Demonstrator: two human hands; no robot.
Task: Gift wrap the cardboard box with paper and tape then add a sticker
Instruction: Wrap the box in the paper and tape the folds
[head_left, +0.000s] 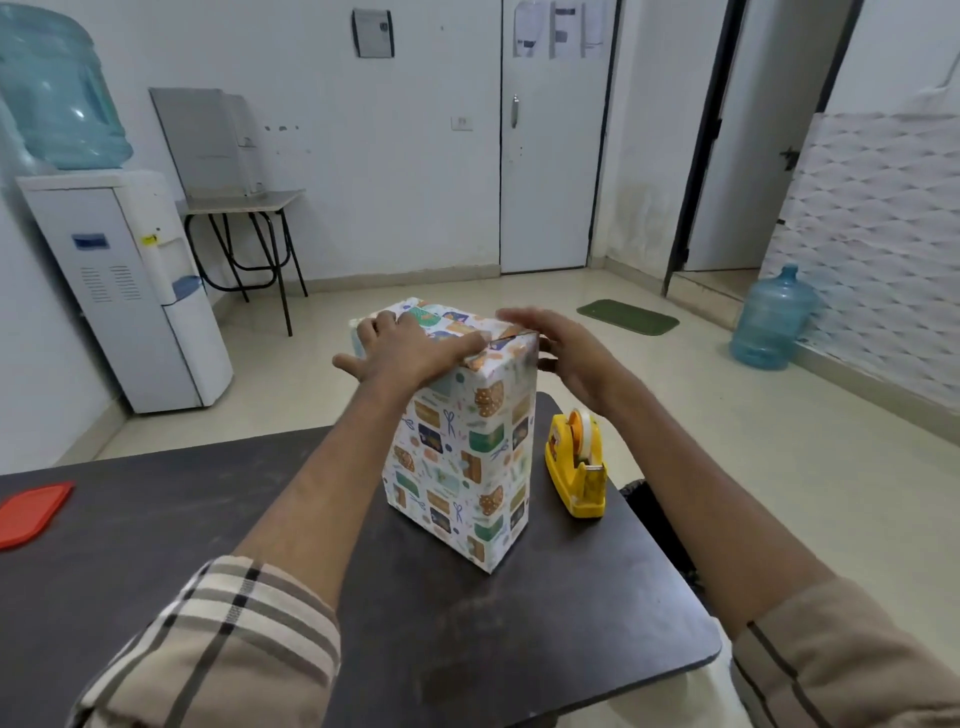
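Head view, 1 camera. The box (462, 467) stands upright on its narrow end on the dark table (208, 519), near the table's right edge. Patterned paper (498, 405) covers every face of the box that shows. At the box's top right edge a folded paper seam (511, 338) is visible, with a small dark gap beneath the fold.

Left hand (415, 348): laid flat on the top of the box, fingers straight and spread, palm pressing the paper down. It holds nothing. The fingertips reach toward the seam.

Right hand (566, 348): at the box's top right edge, fingers extended over the top face and thumb against the right side. The fingers are slightly blurred, and they appear relaxed rather than curled. Whether it presses or only touches the fold cannot be told.

Both forearms are bare, and 2 checked sleeves (223, 649) are rolled back below them.

A yellow tape dispenser (576, 467) stands on the table just right of the box, apart from it, with a roll mounted. A red lid (31, 512) lies on the table well to the left of the box.

Beyond the box: a water cooler (130, 291) to the far left, a green mat (627, 316) on the floor behind and right of it, and a blue water bottle (771, 322) on the floor further right.
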